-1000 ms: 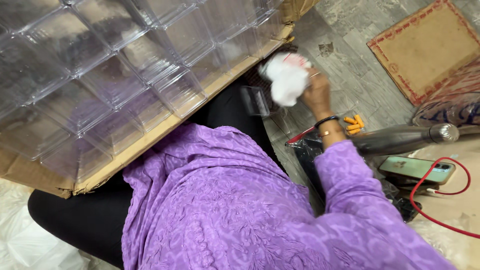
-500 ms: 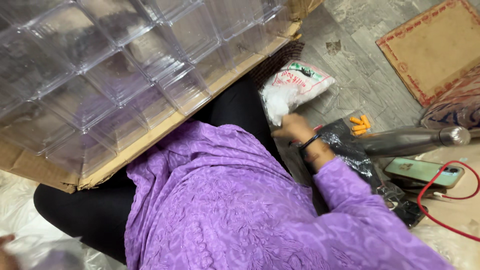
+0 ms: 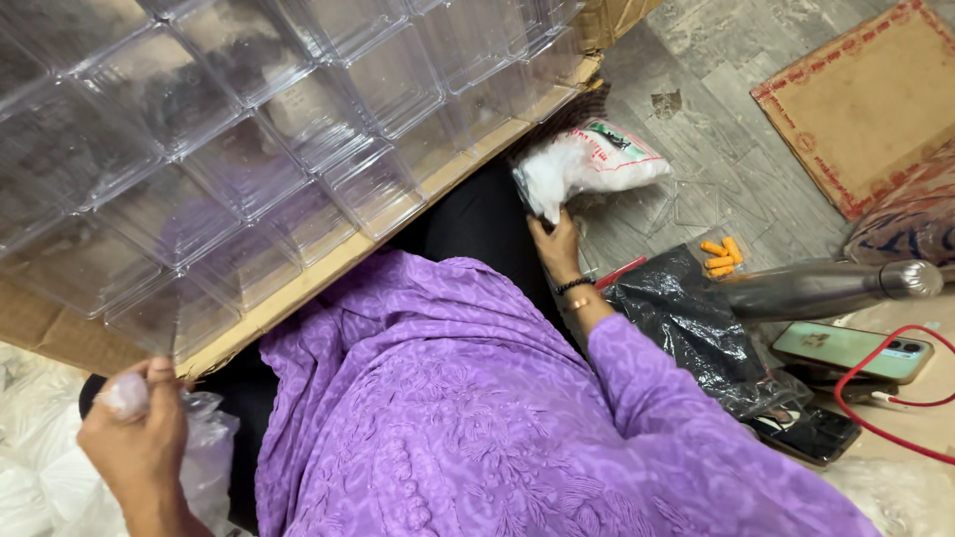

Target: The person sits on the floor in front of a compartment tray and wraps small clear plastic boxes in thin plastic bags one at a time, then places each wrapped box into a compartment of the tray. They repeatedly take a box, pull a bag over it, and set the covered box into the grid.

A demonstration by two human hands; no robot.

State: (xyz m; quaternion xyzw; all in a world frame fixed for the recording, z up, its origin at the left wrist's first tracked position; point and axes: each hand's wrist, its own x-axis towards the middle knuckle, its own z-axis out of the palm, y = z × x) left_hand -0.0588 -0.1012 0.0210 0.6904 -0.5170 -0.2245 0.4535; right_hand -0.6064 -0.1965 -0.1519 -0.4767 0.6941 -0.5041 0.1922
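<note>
Nearest the camera, a purple embroidered garment fills the lower middle of the view. At the bottom left corner the left hand is raised with its fingers curled shut around a small pale, translucent piece that shows above the thumb; what the piece is cannot be told. Just beside that hand, to its right and touching it, hangs a crumpled clear plastic bag, over more white plastic lying at the lower left edge.

Above the lap rests a cardboard box packed with rows of clear plastic containers, its brown edge running diagonally from lower left to upper right.

Farther out, the right hand, with a dark bangle at the wrist, reaches to the floor. Its fingers are bent onto the lower corner of a white filled pouch with red and green print; the pouch lies on the floor just past the fingertips, stretching up and to the right from them, close against the box's far corner. The fingers pinch its near end, though how tightly cannot be told.

To the right of that wrist lies a crumpled black plastic bag, with a few small orange pieces just beyond it. A steel bottle lies on its side near the right edge, a green phone with a red cable below it. A flat cardboard sheet with a red border sits at the top right corner of the floor.
</note>
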